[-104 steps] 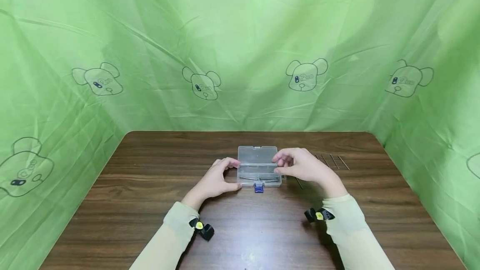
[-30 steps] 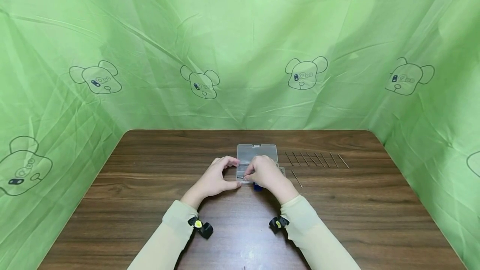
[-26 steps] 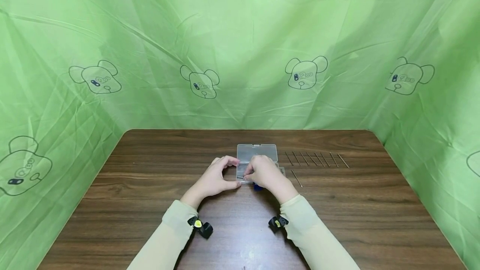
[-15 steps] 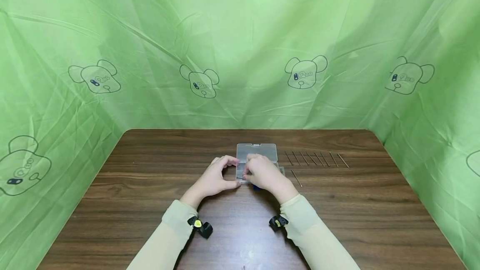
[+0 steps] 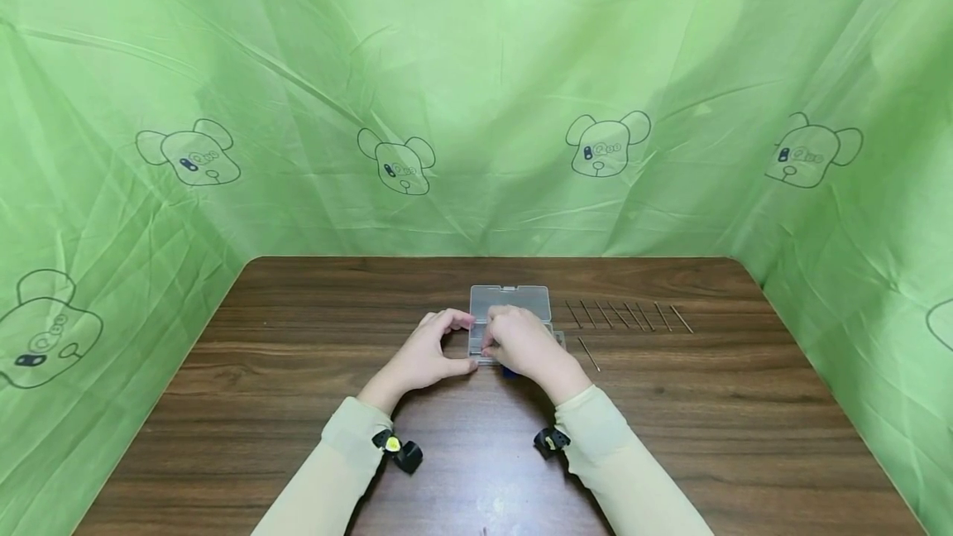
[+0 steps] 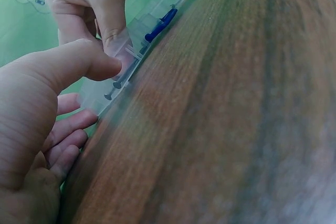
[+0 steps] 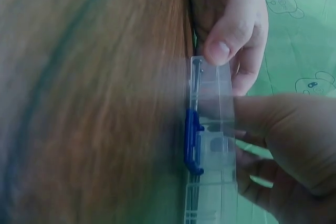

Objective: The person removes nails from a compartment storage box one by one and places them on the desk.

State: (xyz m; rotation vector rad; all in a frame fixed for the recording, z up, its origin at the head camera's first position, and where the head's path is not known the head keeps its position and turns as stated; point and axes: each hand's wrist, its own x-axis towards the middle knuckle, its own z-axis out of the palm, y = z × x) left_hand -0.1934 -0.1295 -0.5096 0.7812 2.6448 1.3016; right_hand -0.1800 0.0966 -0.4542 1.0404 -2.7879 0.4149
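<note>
A clear plastic box [image 5: 510, 301], lid up, lies on the table. My left hand [image 5: 422, 356] holds its left end, thumb at the front corner and fingers at the back. In the right wrist view, that thumb presses the box wall near a nail [image 7: 197, 85]. My right hand [image 5: 525, 344] reaches into the box with bent fingers and thumb; whether the fingertips pinch a nail is hidden. Nail heads [image 6: 117, 84] show through the wall in the left wrist view. A blue latch [image 7: 192, 142] sits on the box front, mostly covered by my right hand in the head view.
Several nails [image 5: 626, 317] lie in a slanted row on the table right of the box. One more nail [image 5: 589, 354] lies nearer the front. The brown wooden table [image 5: 298, 329] meets a green printed cloth [image 5: 476, 64] at the back and sides.
Since 3.5 seconds ago, my right hand has moved left from the box's right side into the box, uncovering the nail row. Over the last second it shifts only slightly. My left hand stays at the box.
</note>
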